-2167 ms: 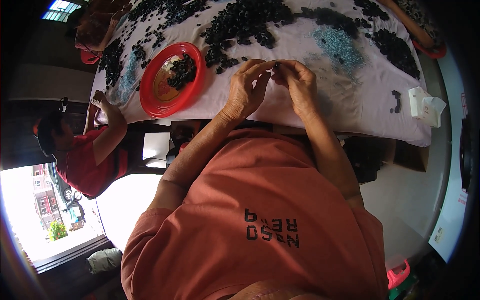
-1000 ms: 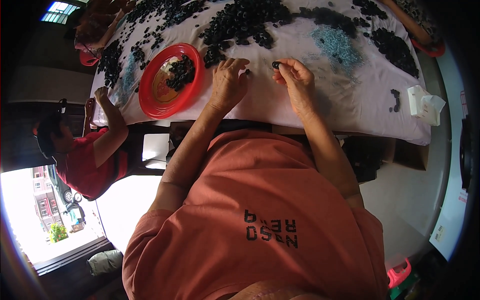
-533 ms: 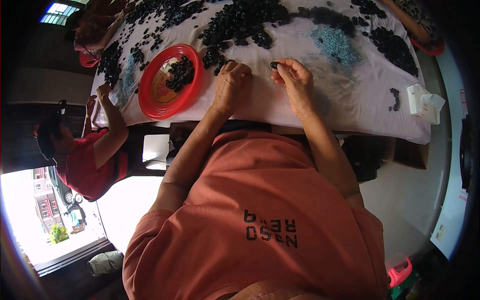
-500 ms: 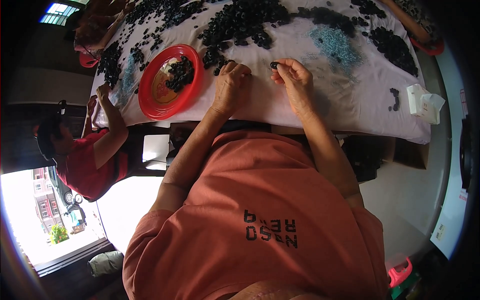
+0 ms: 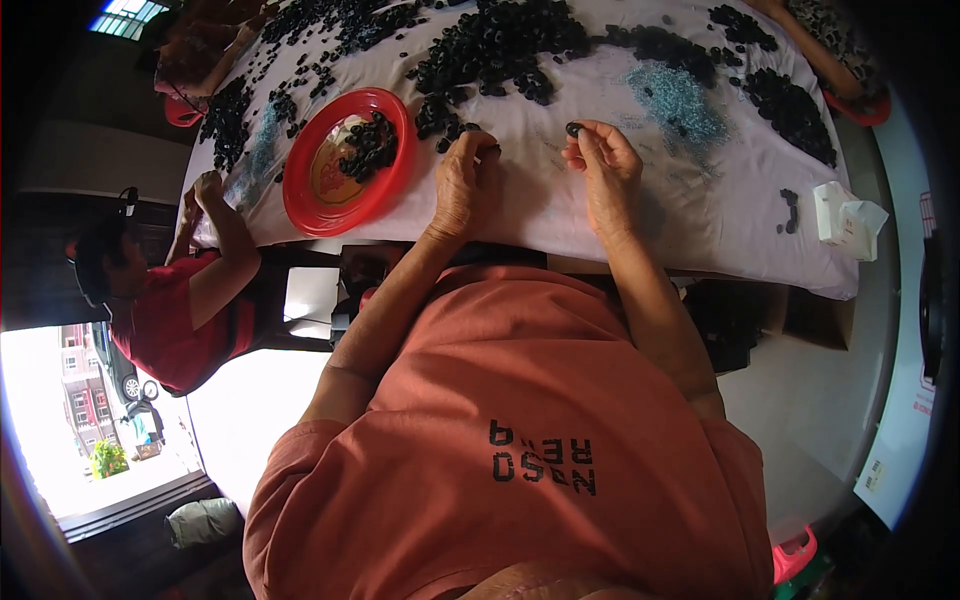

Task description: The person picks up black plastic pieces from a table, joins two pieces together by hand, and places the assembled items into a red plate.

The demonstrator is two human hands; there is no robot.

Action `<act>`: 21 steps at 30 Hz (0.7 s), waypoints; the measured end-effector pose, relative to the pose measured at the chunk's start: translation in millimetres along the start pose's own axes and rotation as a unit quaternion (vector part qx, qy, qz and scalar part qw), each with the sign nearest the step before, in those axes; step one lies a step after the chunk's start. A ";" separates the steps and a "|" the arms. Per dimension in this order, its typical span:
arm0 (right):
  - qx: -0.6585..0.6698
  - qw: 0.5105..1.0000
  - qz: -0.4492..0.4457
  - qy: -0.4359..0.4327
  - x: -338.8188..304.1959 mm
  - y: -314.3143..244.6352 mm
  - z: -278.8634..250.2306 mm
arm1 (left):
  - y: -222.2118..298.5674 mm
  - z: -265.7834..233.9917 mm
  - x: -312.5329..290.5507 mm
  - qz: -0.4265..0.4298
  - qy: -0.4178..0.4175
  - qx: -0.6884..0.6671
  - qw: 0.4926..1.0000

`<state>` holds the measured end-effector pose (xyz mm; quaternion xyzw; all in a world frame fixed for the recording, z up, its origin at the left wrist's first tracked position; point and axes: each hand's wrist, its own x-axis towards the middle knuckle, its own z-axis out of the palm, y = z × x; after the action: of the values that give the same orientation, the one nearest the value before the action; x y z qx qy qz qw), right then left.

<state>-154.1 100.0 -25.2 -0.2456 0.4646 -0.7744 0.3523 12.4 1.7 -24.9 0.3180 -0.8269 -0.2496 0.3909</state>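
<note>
A: What lies nearest?

B: The person's orange shirt [image 5: 500, 370]. Past it, both forearms [image 5: 397, 302] reach forward over the near edge of the cloth-covered desk [image 5: 720, 235].

A: And the black piece [image 5: 574, 129]?

B: At the fingertips of the right hand [image 5: 610, 172]. The grip there is a close pinch, thumb and forefinger pressed together with the piece between them.

A: How should it handle?

B: Probably light and stiff, perhaps slippery if its surface is smooth. Being so small, it would best be taken by its outer edge, with the tips alone. Whether it is fragile, the view does not settle.

A: The pose?

B: The right wrist runs nearly straight on from the forearm, fingers bent inward. The left hand [image 5: 462, 185] stands apart from it, back upward, fingers curled. Its grip is partly hidden, so whether it has hold of anything cannot be told.

A: Farther off?

B: To the left hand's left, a red dish [image 5: 402, 163] holds loose black pieces [image 5: 370, 148]. Beyond the hands spreads a big dark heap [image 5: 500, 45], with pale blue bits [image 5: 680, 105] to its right.
</note>
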 end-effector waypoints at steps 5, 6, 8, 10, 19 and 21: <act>0.015 0.999 -0.017 0.042 2.4 -4.7 0.1 | -2.9 -0.6 0.9 0.009 0.012 0.023 1.000; 0.014 0.999 -0.019 0.039 0.6 -6.3 1.4 | -3.8 -1.0 0.8 0.013 0.000 0.030 0.999; -0.009 0.999 0.018 0.032 -2.9 -9.0 4.2 | -3.2 -1.6 0.8 0.017 -0.008 0.036 0.999; -0.061 0.998 -0.008 0.034 -3.1 -4.9 6.6 | -2.6 -1.5 1.0 0.026 -0.007 0.029 0.999; -0.171 0.983 -0.060 -0.005 -10.9 5.3 10.8 | -5.0 -3.6 0.0 0.057 -0.014 0.033 0.998; -0.137 0.990 -0.030 -0.012 -9.0 5.5 9.5 | -0.3 -3.5 2.1 0.058 -0.014 0.034 0.998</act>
<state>-139.9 100.0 -26.4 -0.3148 0.5547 -0.7103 0.2978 14.3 -0.6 -22.0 0.2788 -0.8576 -0.2027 0.3818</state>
